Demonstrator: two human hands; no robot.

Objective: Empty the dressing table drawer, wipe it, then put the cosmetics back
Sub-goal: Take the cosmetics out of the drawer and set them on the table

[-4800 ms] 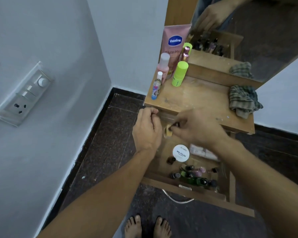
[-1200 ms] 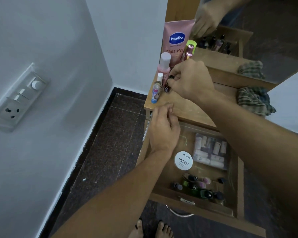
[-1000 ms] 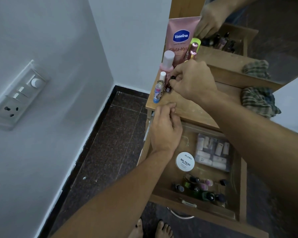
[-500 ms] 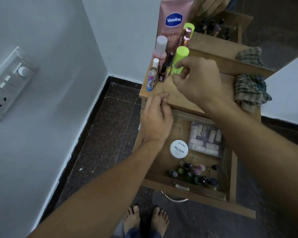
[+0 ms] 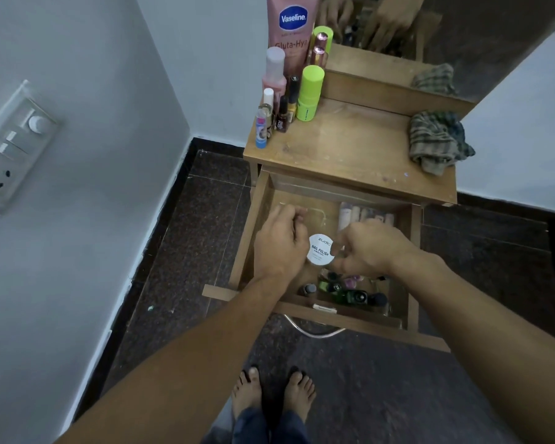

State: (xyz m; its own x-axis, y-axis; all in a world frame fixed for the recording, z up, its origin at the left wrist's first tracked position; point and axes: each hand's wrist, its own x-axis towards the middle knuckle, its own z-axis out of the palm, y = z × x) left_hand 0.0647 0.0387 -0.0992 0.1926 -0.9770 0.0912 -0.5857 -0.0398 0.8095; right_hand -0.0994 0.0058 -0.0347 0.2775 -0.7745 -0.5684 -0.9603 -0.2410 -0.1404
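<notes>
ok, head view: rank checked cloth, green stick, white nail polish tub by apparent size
1. checked cloth
2. green stick
3. white nail polish tub, edges partly hidden and at a different depth in the drawer, so its gap to the stick is unsure.

Person's body as seen from above. The left hand [image 5: 279, 248] and right hand [image 5: 370, 248] are bare, as are the wrists behind them. The left forearm [image 5: 186, 357] and right forearm [image 5: 481, 318] are uncovered from the wrist back to the frame's edge. Below the hands stand the bare left foot [image 5: 247, 392] and right foot [image 5: 298, 395]. Dark blue trouser legs [image 5: 253, 426], denim-like, cover the ankles.
</notes>
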